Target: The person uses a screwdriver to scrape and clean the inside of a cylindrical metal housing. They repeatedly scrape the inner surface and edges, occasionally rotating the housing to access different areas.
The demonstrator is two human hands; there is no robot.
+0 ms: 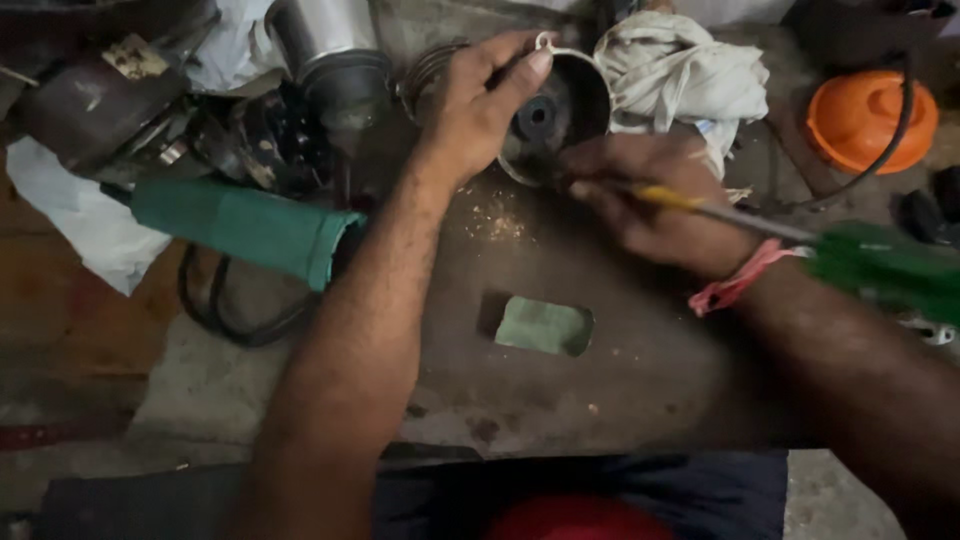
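At the far middle of the bench [620, 380], a round metal housing [560, 110] is pinched at its rim by the left hand [475, 105], apparently steadied, while a screwdriver [720, 212] is clasped in the right hand [650, 200], tip toward it.

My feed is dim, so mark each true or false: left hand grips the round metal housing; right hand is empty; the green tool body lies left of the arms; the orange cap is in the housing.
1. Left hand grips the round metal housing: true.
2. Right hand is empty: false, it holds a screwdriver.
3. Green tool body lies left: true.
4. Orange cap in housing: false, it sits apart, far right.
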